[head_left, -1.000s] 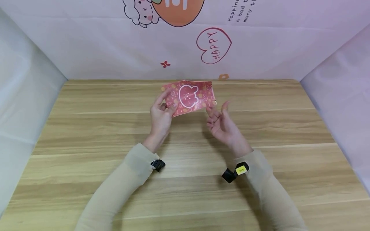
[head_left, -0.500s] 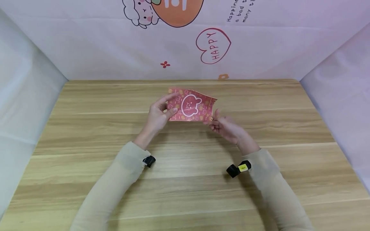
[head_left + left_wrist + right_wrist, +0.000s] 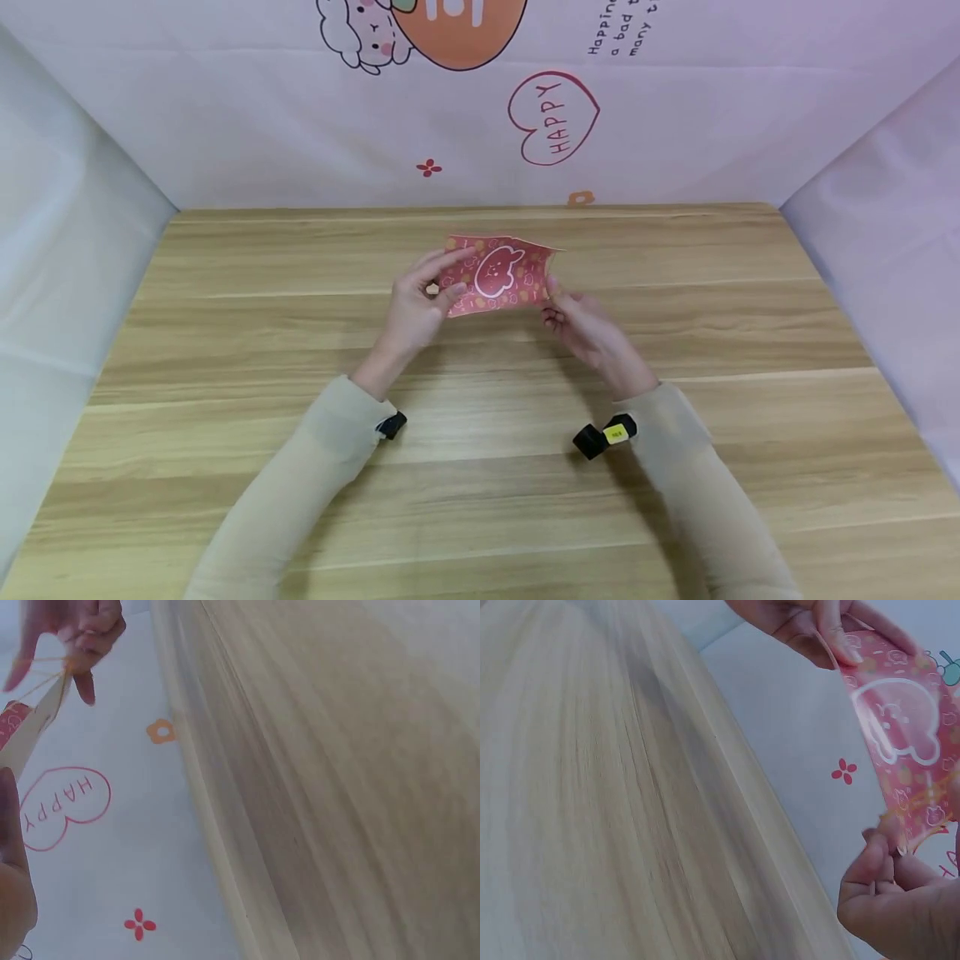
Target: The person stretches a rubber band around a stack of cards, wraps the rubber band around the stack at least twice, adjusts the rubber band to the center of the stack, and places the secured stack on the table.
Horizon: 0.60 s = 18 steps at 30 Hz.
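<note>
A flat pink-red printed packet (image 3: 510,292), with a white-outlined bear face, is held up above the table between both hands. My left hand (image 3: 412,304) grips its left end, thumb in front and fingers along the upper side. At the packet's right end, my right hand (image 3: 588,329) has its fingers curled at the lower corner and its thumb against the edge. The right wrist view shows the packet (image 3: 870,712) from its printed side. Thin yellow-orange strands (image 3: 41,660) run between the right thumb and fingers in the left wrist view; what they are is unclear.
The wood-grain table (image 3: 480,500) spreads beneath both arms. Behind it hangs a white printed cloth (image 3: 300,150) with a heart and flowers; more white cloth lines both sides. Each sleeve carries a small black wrist camera (image 3: 590,442).
The packet has come down and slightly right, and its right end now bends. My right hand, beside the packet earlier with thumb raised, has moved onto its right edge. The left hand keeps its hold.
</note>
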Each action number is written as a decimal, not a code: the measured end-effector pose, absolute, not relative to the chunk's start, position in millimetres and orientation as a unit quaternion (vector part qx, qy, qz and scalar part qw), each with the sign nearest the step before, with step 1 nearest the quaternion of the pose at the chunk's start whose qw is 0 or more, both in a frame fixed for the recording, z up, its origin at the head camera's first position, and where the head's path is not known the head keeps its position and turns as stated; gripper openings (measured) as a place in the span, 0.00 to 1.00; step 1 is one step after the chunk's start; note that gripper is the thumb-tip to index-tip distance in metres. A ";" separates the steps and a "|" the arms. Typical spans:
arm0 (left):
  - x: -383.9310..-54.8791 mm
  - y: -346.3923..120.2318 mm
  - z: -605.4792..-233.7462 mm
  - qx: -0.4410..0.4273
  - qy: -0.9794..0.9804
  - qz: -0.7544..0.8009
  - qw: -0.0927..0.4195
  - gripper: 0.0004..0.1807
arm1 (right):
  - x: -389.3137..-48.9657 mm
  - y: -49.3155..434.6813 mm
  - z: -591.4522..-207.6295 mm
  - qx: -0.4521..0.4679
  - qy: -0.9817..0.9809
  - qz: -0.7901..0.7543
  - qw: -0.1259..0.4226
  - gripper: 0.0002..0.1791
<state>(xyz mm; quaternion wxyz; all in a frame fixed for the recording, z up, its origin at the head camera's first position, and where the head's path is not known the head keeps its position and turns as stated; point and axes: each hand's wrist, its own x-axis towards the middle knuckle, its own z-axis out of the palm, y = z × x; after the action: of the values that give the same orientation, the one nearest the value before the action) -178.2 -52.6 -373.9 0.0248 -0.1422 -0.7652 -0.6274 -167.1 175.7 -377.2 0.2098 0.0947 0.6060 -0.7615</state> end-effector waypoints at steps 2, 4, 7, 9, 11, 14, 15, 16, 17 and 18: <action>-176.7 -52.1 -374.4 -0.148 -0.763 -0.628 0.035 0.22 | -168.0 173.7 -377.1 0.103 0.605 -0.762 0.204 0.22; -175.2 -51.0 -374.8 -0.148 -0.762 -0.629 0.043 0.23 | -168.7 173.0 -377.5 0.113 0.597 -0.768 0.201 0.20; -173.0 -47.7 -376.0 -0.152 -0.759 -0.631 0.049 0.23 | -169.0 174.1 -377.5 0.112 0.570 -0.789 0.202 0.18; -171.7 -45.6 -377.2 -0.149 -0.755 -0.638 0.044 0.23 | -168.9 175.0 -377.1 0.107 0.552 -0.802 0.201 0.17; -170.9 -44.0 -378.4 -0.146 -0.750 -0.644 0.034 0.23 | -169.2 175.4 -376.8 0.101 0.540 -0.814 0.190 0.16; -170.6 -43.2 -379.7 -0.129 -0.739 -0.661 0.012 0.24 | -170.0 175.0 -376.6 0.091 0.552 -0.814 0.156 0.13; -170.6 -43.3 -379.9 -0.124 -0.737 -0.665 0.006 0.24 | -170.3 174.0 -376.3 0.089 0.560 -0.811 0.142 0.15; -170.9 -43.4 -380.2 -0.120 -0.735 -0.667 -0.001 0.24 | -170.9 173.0 -376.3 0.088 0.568 -0.808 0.126 0.17; -171.2 -43.5 -380.2 -0.115 -0.734 -0.669 -0.007 0.24 | -171.2 172.2 -376.3 0.087 0.581 -0.801 0.111 0.21; -171.2 -43.8 -379.9 -0.112 -0.732 -0.672 -0.012 0.24 | -171.5 171.3 -376.3 0.089 0.594 -0.794 0.097 0.25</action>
<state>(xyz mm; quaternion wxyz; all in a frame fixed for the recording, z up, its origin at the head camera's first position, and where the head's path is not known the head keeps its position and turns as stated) -171.2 -43.8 -379.9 -0.0118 -0.1118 -0.7324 -0.6715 -171.5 171.3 -376.3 0.0968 0.0885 0.5941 -0.7936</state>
